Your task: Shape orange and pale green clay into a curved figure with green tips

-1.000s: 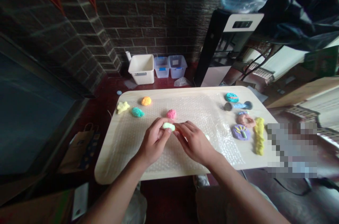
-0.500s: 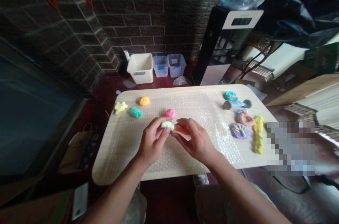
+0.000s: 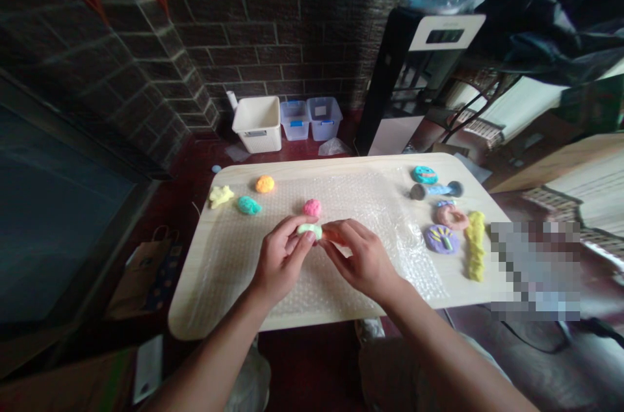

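Note:
Above the bubble wrap, my left hand (image 3: 283, 255) pinches a pale green piece of modelling clay (image 3: 310, 230) between thumb and fingers. My right hand (image 3: 359, 256) is closed close beside it, its fingertips at the right end of the green piece. Something orange, like a clay piece (image 3: 336, 236), shows between the right fingers; most of it is hidden. Just beyond the hands lies a pink clay ball (image 3: 312, 207). Farther left are a green clay lump (image 3: 249, 205), an orange clay ball (image 3: 265, 184) and a yellow clay star (image 3: 221, 196).
Bubble wrap (image 3: 244, 269) covers much of the pale table (image 3: 182, 314). On the right lie a teal disc (image 3: 425, 174), a dumbbell-like piece (image 3: 441, 190), a pink ring (image 3: 453, 218), a purple disc (image 3: 441, 239) and a yellow twist (image 3: 475, 246). Bins (image 3: 258, 132) and a water dispenser (image 3: 390, 87) stand behind.
The right fingers have closed nearer to the green clay piece, and less of the orange piece shows. The left hand has hardly moved. The things on the table lie as before.

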Available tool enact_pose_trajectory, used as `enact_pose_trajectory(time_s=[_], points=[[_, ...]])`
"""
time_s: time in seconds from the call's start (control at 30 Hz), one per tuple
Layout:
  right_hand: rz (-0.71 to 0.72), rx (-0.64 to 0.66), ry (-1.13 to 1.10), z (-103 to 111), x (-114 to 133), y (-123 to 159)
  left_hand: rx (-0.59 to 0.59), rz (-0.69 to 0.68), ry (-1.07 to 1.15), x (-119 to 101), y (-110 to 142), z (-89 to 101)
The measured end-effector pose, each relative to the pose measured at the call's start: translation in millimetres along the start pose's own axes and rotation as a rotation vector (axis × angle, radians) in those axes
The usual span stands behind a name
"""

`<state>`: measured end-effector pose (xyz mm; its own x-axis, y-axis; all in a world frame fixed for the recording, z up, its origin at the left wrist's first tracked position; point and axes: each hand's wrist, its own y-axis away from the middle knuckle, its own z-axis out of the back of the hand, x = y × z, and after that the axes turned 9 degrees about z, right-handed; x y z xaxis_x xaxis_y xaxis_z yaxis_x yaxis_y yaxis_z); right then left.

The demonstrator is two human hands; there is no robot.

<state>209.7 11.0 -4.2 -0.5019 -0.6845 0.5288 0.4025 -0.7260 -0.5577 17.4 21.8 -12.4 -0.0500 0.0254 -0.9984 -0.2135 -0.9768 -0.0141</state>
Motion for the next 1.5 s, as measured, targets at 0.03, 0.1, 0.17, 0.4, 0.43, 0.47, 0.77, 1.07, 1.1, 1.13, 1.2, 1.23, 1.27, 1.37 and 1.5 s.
enact_pose_trajectory(time_s=[0.03,0.1,0.17,0.4,0.43,0.47,0.77,1.07,1.1,1.13,1.2,1.23,1.27,1.37,1.5], points=[[-0.03,0.018,0.002,-0.3,-0.2,0.5,0.001,-0.006,0.005,0.5,0.0,-0.1],[-0.066,0.057,0.002,-0.7,-0.6,1.4,0.002,-0.027,0.0,1.0,0.1,-0.1],[-0.068,0.066,-0.008,-0.8,-0.9,1.7,0.002,-0.06,-0.025,0.7,0.3,0.2],[0.003,-0.013,-0.068,1.8,0.5,0.1,-0.002,-0.148,-0.136,-3.0,1.2,1.4],[0.002,-0.018,-0.071,2.0,0.6,0.2,-0.001,-0.147,-0.132,-2.9,1.2,1.3],[-0.003,-0.021,-0.071,2.0,0.5,0.4,0.002,-0.137,-0.119,-2.7,1.1,1.0],[0.018,-0.053,-0.003,-1.8,-3.2,4.9,-0.063,0.055,0.027,-2.2,-0.5,-3.2],[0.074,-0.084,-0.018,-1.4,-2.7,1.9,-0.048,0.043,0.013,3.8,0.2,-2.2],[0.066,-0.082,-0.018,-1.2,-2.7,1.8,-0.05,0.049,0.021,3.7,0.1,-2.1],[0.048,-0.076,-0.018,-0.8,-2.7,1.9,-0.053,0.052,0.029,3.3,0.0,-2.1],[-0.005,-0.048,-0.012,0.5,-2.4,2.1,-0.058,0.05,0.04,1.7,-0.2,-2.2],[-0.032,-0.024,-0.008,1.2,-2.2,2.3,-0.057,0.046,0.044,0.8,-0.1,-2.3],[-0.053,0.002,-0.008,1.9,-2.0,2.3,-0.052,0.039,0.047,0.0,-0.1,-2.4],[-0.065,0.05,-0.024,3.0,-1.2,2.0,-0.03,0.008,0.03,-1.3,0.4,-2.2],[-0.013,0.028,-0.046,3.4,-0.3,1.4,-0.012,-0.05,-0.031,-1.2,0.7,-1.5]])
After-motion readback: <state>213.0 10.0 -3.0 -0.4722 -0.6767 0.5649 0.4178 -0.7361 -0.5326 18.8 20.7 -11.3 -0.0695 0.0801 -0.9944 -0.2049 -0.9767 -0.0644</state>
